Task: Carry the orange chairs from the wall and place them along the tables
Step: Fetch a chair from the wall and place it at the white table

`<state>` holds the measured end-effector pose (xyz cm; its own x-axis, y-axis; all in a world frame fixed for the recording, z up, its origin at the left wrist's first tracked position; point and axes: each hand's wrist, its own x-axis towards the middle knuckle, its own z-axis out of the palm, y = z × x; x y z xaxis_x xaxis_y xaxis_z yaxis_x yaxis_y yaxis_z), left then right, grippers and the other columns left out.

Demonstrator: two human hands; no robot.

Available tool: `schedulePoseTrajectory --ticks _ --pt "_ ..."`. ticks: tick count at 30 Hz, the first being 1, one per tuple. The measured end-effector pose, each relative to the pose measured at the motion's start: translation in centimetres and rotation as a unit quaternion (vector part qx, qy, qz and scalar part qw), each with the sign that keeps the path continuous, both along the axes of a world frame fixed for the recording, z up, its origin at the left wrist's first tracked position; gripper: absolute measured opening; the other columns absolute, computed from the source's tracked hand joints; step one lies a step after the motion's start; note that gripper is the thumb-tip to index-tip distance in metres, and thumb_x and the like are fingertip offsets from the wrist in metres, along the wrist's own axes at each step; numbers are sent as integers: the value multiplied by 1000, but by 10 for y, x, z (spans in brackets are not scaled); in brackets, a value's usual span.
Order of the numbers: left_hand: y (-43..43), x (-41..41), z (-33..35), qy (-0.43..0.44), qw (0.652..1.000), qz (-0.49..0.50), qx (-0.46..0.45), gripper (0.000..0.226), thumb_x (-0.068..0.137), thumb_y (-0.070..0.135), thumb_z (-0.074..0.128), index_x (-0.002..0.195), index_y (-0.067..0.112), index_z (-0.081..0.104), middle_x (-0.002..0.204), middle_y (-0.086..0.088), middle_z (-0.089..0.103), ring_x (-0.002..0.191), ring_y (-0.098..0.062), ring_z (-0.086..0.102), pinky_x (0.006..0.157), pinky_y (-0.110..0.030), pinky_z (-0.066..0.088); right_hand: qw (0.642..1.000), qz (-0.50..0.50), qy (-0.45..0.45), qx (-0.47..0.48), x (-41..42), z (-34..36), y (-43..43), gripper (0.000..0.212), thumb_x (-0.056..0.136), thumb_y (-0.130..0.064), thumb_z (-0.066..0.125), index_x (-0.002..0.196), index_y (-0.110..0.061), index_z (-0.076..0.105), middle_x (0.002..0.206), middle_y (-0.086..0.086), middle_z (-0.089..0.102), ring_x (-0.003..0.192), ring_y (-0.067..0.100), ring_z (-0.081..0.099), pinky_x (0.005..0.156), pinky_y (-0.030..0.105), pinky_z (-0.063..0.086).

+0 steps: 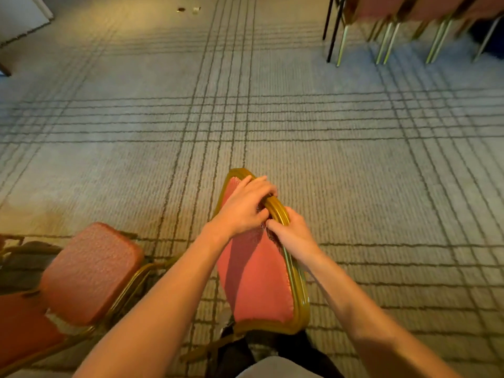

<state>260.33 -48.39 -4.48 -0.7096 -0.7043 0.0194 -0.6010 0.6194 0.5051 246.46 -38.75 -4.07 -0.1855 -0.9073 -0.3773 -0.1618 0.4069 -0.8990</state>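
An orange padded chair (253, 279) with a gold metal frame is right in front of me, its backrest seen from above and its seat and legs mostly hidden below. My left hand (242, 207) grips the top rail of the backrest, fingers curled over the gold frame. My right hand (293, 236) grips the same rail just beside it, on the right edge. Another orange chair seat (91, 271) sits at the lower left, and more orange upholstery (19, 326) shows at the left edge.
Several orange chairs (387, 12) with pale metal legs stand in a row at the far upper right, beside black table legs (334, 28). Grey carpet (272, 118) with dark grid lines stretches between. A white panel (21, 15) is at the upper left.
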Motion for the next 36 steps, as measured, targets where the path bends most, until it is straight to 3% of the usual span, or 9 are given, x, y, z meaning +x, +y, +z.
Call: schedulePoseTrajectory --ticks 3,6,11,13,17,21,25,31,36 --pt "-14 -19 2 -5 999 -28 -44 29 79 26 69 104 21 55 97 8 51 100 -19 49 107 -52 35 995 -48 83 -3 -5 -7 5 11 87 -24 63 97 -26 60 74 -3 65 62 15 59 59 38 47" --pt "-32 -28 -2 -29 996 -52 -62 26 77 34 69 94 21 53 87 6 48 86 -18 42 88 -45 40 975 -86 203 -1 -2 -13 9 20 88 -39 63 104 -27 58 82 -2 67 75 23 63 65 40 50" --pt "-58 -25 -3 -26 997 -55 -38 21 74 35 63 87 22 51 85 8 45 86 -16 39 86 -39 37 964 -97 247 5 5 -6 -18 18 87 -40 63 93 -23 59 79 2 66 75 29 65 63 40 51" --pt "-69 -13 -2 -28 999 -31 -28 23 71 39 55 88 23 50 87 8 46 89 -18 41 86 -38 36 965 -84 249 3 15 -3 -33 18 86 -41 61 91 -24 59 78 1 67 74 28 65 62 40 53" --pt "-85 23 -12 -15 999 33 -27 25 78 38 60 91 19 50 88 4 46 90 -20 38 81 -36 31 959 -28 283 -8 33 6 -64 21 82 -42 57 87 -22 58 79 4 68 73 31 65 63 42 54" --pt "-102 49 -17 -9 997 79 -12 28 78 40 57 98 20 55 93 1 48 93 -22 41 84 -35 31 944 10 328 -17 46 8 -88 21 83 -40 58 90 -20 59 84 8 70 80 35 65 67 42 54" --pt "-131 60 -11 -29 992 121 4 20 80 28 66 88 21 50 92 -1 48 97 -25 43 86 -35 31 931 31 364 -28 63 15 -120 22 85 -40 57 95 -21 60 88 9 70 85 35 66 69 41 53" --pt "-160 66 -9 -34 988 149 17 20 86 26 64 100 17 54 100 -1 48 99 -21 38 85 -33 29 927 56 371 -29 67 24 -158 21 85 -39 59 96 -22 61 86 5 70 82 32 67 68 38 54" --pt "-179 52 -4 -53 985 162 32 18 87 32 60 94 21 48 97 -2 46 103 -29 45 89 -38 33 888 88 450 -38 47 29 -188 29 89 -42 57 103 -17 61 96 11 71 91 36 67 72 38 49"
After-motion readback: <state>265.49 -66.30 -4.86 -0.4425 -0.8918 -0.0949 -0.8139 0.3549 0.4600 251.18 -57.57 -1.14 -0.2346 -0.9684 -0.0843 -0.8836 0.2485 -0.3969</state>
